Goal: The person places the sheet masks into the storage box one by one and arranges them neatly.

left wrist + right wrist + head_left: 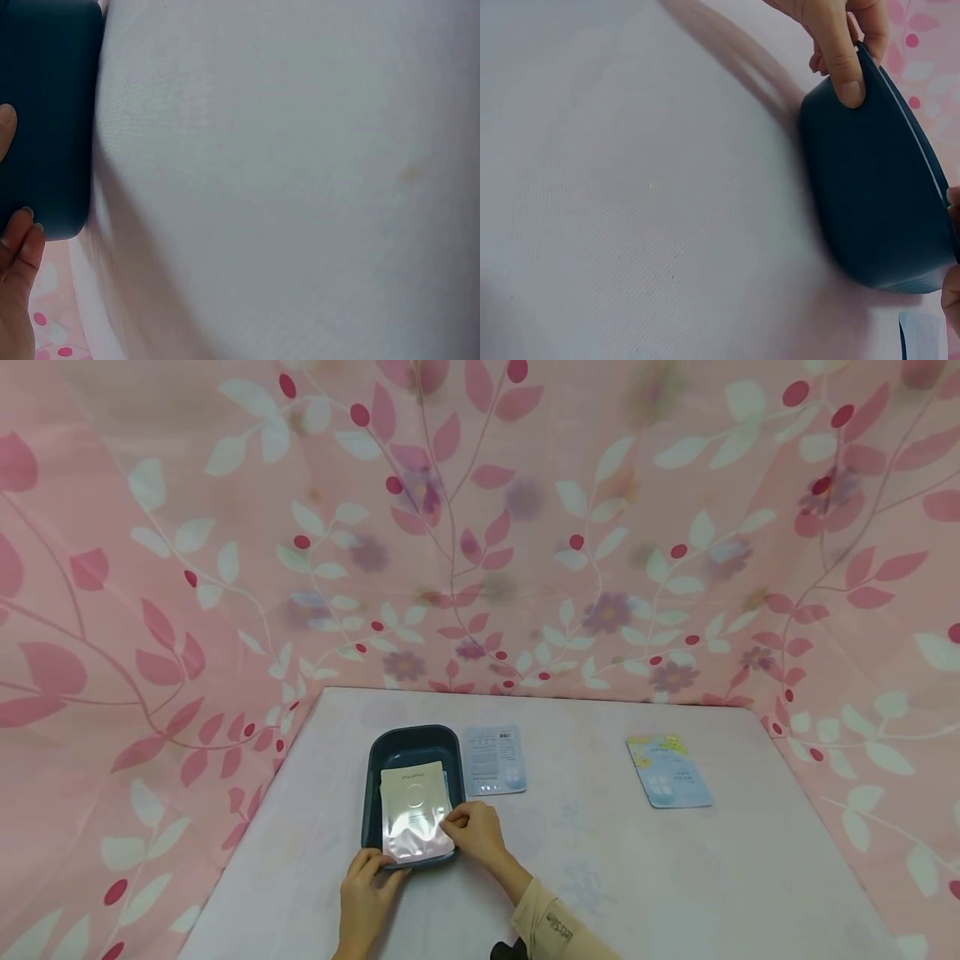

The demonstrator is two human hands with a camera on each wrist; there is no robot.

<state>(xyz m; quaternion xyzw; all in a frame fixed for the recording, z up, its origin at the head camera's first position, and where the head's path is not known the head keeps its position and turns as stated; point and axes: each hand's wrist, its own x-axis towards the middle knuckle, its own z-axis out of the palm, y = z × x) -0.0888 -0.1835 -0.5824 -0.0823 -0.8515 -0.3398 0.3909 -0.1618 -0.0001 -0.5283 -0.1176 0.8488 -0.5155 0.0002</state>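
Note:
A dark teal rectangular bin [411,739] stands on the left half of the table. In it lies a pale gold foil packet [414,793], shiny toward its near end, with a sliver of something blue beside it. My left hand [363,902] grips the bin's near left corner; in the right wrist view its thumb [849,88] presses the outer wall while the fingers go over the rim. At the bin's right side, my right hand [477,837] has curled fingers and pinches the packet's right edge with its fingertips.
A light blue packet [495,760] with printed text and a barcode lies just right of the bin. Farther right lies another blue packet [670,772] with a yellow-green top. A white cloth covers the table [585,860]; pink floral fabric [480,568] hangs behind and at the sides.

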